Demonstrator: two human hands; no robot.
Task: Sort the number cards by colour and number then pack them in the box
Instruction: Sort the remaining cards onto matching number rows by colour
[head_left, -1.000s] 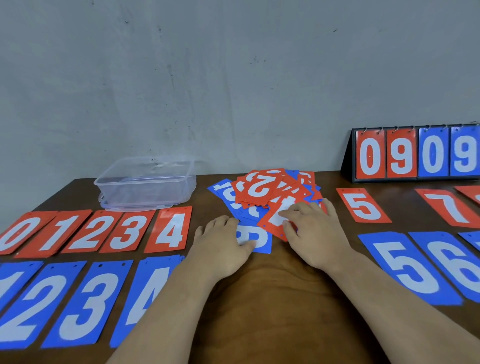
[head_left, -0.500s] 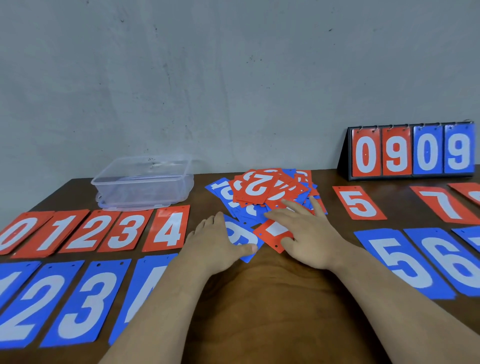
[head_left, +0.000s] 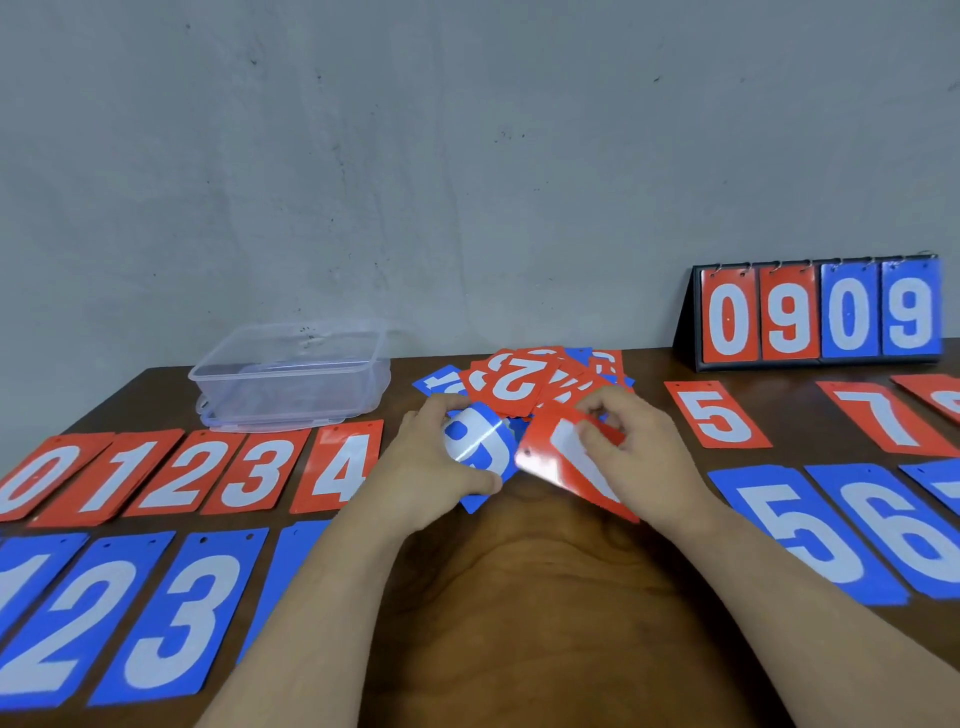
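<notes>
A mixed pile of red and blue number cards (head_left: 524, 382) lies at the middle back of the brown table (head_left: 545, 623). In front of it my left hand (head_left: 431, 462) grips a blue card (head_left: 480, 447), tilted up off the table. My right hand (head_left: 639, 457) pinches a red card (head_left: 563, 467), also lifted; its number is partly hidden by my fingers. Sorted red cards 0 to 4 (head_left: 182, 473) lie in a row at left, with blue cards 1 to 3 (head_left: 114, 618) below. A clear plastic box (head_left: 291, 376) stands behind them.
At right lie a red 5 (head_left: 717, 415), a red 7 (head_left: 883, 415), a blue 5 (head_left: 800, 530) and a blue 6 (head_left: 904, 525). A black flip scoreboard (head_left: 815, 312) showing 0909 stands at the back right against the grey wall.
Both hands, which lay flat on cards at the pile's front edge, have closed on one card each and lifted them off the table.
</notes>
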